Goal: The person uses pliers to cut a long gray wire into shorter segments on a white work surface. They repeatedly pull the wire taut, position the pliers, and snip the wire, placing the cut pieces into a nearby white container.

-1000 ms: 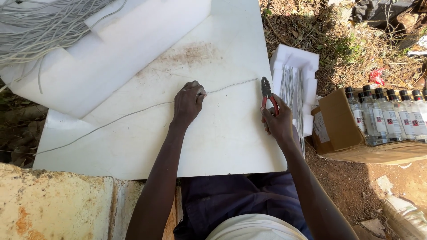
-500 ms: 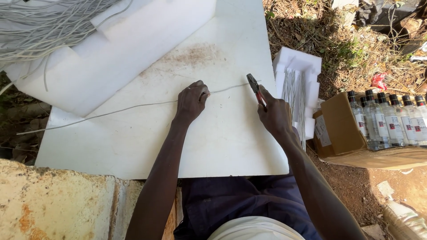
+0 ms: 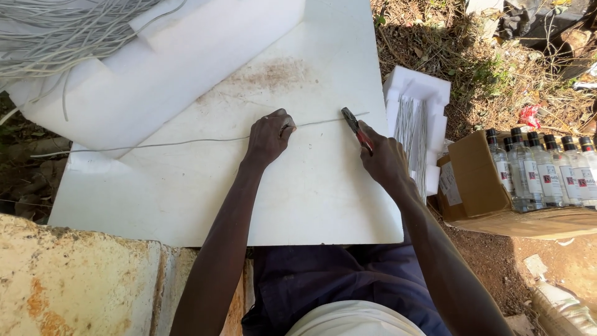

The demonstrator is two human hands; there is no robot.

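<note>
A thin grey wire (image 3: 186, 142) is pinned flat on a white board (image 3: 311, 205) by the left hand (image 3: 268, 135), its fingers curled over it. Red-handled pliers (image 3: 356, 129) are gripped in the right hand (image 3: 384, 158), the tip set at the wire near its free end. An open brown cardboard box (image 3: 479, 186) of clear, dark-capped bottles (image 3: 541, 171) with white-and-red labels is seen at right, beside a white foam tray (image 3: 415, 99) of cut wire lengths.

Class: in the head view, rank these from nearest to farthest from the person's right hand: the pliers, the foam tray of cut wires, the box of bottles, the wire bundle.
1. Pliers, held in the right hand.
2. Foam tray of cut wires, just right.
3. Box of bottles, farther right.
4. Wire bundle, far top left.
</note>
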